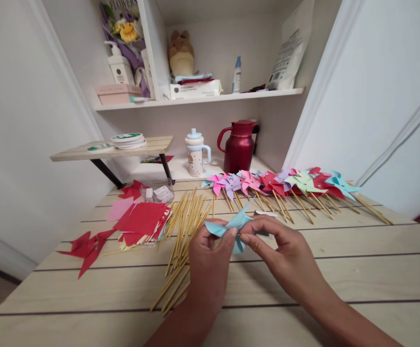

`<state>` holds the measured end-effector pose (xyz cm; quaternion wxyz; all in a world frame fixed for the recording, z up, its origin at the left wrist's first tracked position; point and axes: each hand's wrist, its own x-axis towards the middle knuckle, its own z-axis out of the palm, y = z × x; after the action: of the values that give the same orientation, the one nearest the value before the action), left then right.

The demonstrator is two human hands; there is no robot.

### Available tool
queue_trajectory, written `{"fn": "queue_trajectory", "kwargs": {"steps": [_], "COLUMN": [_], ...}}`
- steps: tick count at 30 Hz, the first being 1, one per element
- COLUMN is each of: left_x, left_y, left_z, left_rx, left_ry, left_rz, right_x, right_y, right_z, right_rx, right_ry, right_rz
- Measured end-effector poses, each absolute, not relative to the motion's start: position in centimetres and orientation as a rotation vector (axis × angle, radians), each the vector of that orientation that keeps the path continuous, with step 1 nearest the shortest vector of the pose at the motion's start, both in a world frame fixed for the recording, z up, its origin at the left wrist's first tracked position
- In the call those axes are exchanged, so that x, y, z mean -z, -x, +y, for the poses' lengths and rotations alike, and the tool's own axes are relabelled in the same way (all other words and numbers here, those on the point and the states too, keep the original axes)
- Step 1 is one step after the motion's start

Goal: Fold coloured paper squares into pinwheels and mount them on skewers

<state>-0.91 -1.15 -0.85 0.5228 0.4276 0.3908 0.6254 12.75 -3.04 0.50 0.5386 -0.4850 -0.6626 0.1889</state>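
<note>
A light blue paper pinwheel (239, 221) is held between both hands above the table, its blades folded. My left hand (211, 255) pinches it, thumb near the centre. With thumb and forefinger together, my right hand (285, 246) grips at the middle of the pinwheel; a tiny piece there is too small to make out. Loose wooden sticks (184, 231) lie in a heap just left of my left hand. Finished-looking pinwheels on sticks, among them a pale green one (304, 182), lie in a row at the back right.
Red paper squares (141, 219) are stacked on the left, beside a red folded pinwheel (88, 248). A small raised stand (112, 148) holds white round rolls. Behind stand a cup with a handle (196, 156) and a red jug (239, 147), below a shelf (202, 100).
</note>
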Motion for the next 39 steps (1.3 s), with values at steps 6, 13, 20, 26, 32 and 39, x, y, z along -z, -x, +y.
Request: {"fn": "queue_trajectory", "kwargs": {"steps": [6, 13, 20, 26, 32, 39], "left_x": [0.4, 0.2, -0.1, 0.1, 1.4, 2.0], "left_y": [0.7, 1.0, 1.2, 1.2, 2.0, 2.7], "left_z": [-1.4, -1.3, -1.4, -0.9, 0.5, 1.4], "left_rx": [-1.409, -1.436, -1.431, -1.428, -1.465, -1.508], "left_ry": [-0.885, -0.841, -0.797, -0.756, -0.657, -0.597], "left_rz": [0.897, 0.892, 0.883, 0.856, 0.952, 0.971], "right_x": [-0.5, -0.6, -0.2, -0.2, -0.1, 1.1], "right_y": [-12.7, -13.1, -13.3, -13.9, -15.8, -14.9], "right_z": [-3.0, -3.0, -2.8, -2.8, -2.6, -2.3], "right_rx": [-0.431, -0.447, -0.494, -0.539, -0.398, -0.637], "right_ry": [1.164, 1.179, 1.122, 1.079, 1.168, 1.35], "right_rz": [-1.57, -1.599, -1.564, -1.494, -1.455, -1.961]}}
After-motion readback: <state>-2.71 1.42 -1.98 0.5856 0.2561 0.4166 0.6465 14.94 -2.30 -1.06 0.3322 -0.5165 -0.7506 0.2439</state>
